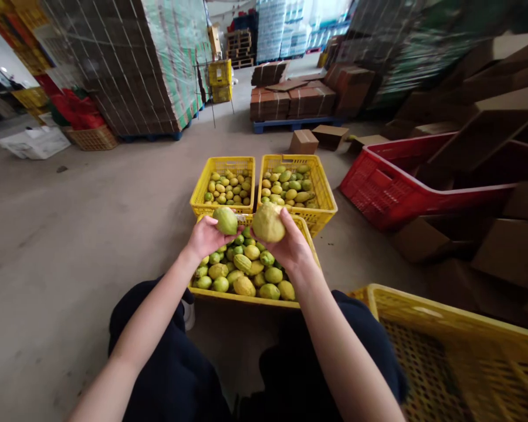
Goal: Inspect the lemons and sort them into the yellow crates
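My left hand (207, 239) holds a smooth green lemon (225, 221) between thumb and fingers. A larger, bumpy yellow lemon (268, 223) is gripped in my right hand (294, 243), just beside the green one. Both fruits are raised above the near edge of a yellow crate (246, 298) filled with green and yellow lemons (243, 262). Beyond it stand two more yellow crates, the left one (198, 196) and the right one (328, 202), each with lemons inside. My hands partly cover the far side of the near crate.
A yellow crate (457, 313) with a perforated floor stands at my right. Behind it, a red crate (396, 193) sits among cardboard boxes (510, 252). Flattened cartons (308, 99) lie on a blue pallet (290, 125) ahead. A tall wrapped stack (176, 64) rises at the left.
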The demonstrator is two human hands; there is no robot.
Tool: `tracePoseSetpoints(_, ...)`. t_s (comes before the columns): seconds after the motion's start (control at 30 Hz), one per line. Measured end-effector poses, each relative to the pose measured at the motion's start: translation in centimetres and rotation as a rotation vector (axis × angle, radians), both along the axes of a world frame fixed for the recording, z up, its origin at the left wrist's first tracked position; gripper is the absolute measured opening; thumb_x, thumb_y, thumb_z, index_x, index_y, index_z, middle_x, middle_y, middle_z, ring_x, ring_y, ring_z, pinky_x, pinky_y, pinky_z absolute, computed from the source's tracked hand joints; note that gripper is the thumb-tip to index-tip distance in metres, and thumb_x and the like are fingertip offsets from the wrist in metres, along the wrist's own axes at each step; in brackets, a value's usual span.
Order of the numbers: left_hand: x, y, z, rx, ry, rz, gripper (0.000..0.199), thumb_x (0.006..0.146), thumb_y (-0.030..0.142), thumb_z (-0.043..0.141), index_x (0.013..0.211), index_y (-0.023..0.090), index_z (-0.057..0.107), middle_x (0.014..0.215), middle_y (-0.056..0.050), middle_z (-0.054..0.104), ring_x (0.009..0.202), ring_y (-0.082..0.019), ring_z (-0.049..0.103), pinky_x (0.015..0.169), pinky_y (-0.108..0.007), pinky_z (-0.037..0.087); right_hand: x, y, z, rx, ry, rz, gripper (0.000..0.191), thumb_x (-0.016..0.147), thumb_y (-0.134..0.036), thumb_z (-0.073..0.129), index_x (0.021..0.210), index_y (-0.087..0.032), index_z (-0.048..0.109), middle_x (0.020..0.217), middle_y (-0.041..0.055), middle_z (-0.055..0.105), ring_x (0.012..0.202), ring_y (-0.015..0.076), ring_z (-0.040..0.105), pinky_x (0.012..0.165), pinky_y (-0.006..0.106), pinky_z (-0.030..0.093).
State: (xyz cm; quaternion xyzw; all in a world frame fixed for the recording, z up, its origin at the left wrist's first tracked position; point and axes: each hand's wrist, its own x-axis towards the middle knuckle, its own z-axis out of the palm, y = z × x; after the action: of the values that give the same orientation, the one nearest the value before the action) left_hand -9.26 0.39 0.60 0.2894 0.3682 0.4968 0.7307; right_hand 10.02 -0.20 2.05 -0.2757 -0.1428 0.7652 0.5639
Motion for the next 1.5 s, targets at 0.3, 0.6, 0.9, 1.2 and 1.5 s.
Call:
tracePoseSetpoints(0.3, 2.8, -0.4, 0.6, 0.062, 0.003, 0.334, 0.031, 0.079, 0.042, 0.044, 0.065, 0.019, 0.058, 0.064, -0.001, 0.059, 0.059, -0.014, 0.059, 0.064, -0.027, 0.05, -3.3, 0.0, -1.5, -0.053, -0.144, -0.217, 0.018, 0.071, -0.036, 0.072, 0.071, -0.019, 0.067, 0.063, -0.0013, 0.07, 0.071, 0.0198, 0.071, 0.073, 0.032, 0.059)
tracePoseSetpoints(0.6, 5.9, -2.4, 0.2, 0.618, 0.473, 0.594, 0.036, 0.086, 0.03, 0.04, 0.068, 0.02, 0.07, 0.076, -0.004, 0.07, 0.08, -0.019, 0.064, 0.081, -0.029, 0.049, -3.4, -1.6, -0.8, 0.549, -0.581, -0.592, 0.023, 0.08, -0.037, 0.058, 0.08, -0.024, 0.077, 0.091, 0.0015, 0.076, 0.097, 0.0232, 0.068, 0.09, 0.032, 0.05)
tracePoseSetpoints(0.9, 5.0, -3.1, 0.6, 0.785, 0.479, 0.664, 0.046, 0.09, 0.034, 0.035, 0.064, 0.02, 0.069, 0.07, -0.004, 0.069, 0.07, -0.019, 0.063, 0.073, -0.03, 0.049, -4.3, -2.5, -1.6, 0.533, -0.528, -0.554, 0.029, 0.081, -0.045, 0.055, 0.08, -0.027, 0.077, 0.09, 0.0022, 0.075, 0.099, 0.0257, 0.066, 0.089, 0.036, 0.051)
tracePoseSetpoints(1.2, 4.5, -3.1, 1.3, 0.858, 0.437, 0.591, 0.043, 0.089, 0.031, 0.037, 0.062, 0.02, 0.069, 0.066, -0.004, 0.07, 0.067, -0.018, 0.064, 0.07, -0.03, 0.048, -4.5, -3.2, -1.1, 0.556, -0.556, -0.617, 0.032, 0.081, -0.044, 0.053, 0.08, -0.025, 0.078, 0.085, 0.0041, 0.074, 0.09, 0.0259, 0.068, 0.085, 0.036, 0.052)
tracePoseSetpoints(1.5, 4.6, -0.9, 1.5, 0.237, 0.162, 0.494, 0.041, 0.081, 0.036, 0.039, 0.052, 0.019, 0.063, 0.054, -0.005, 0.062, 0.065, -0.02, 0.065, 0.072, -0.032, 0.053, -4.7, -1.3, -1.3, 0.202, -0.337, -0.442, 0.027, 0.078, -0.046, 0.057, 0.074, -0.023, 0.07, 0.077, 0.0011, 0.073, 0.085, 0.0224, 0.07, 0.083, 0.034, 0.056)
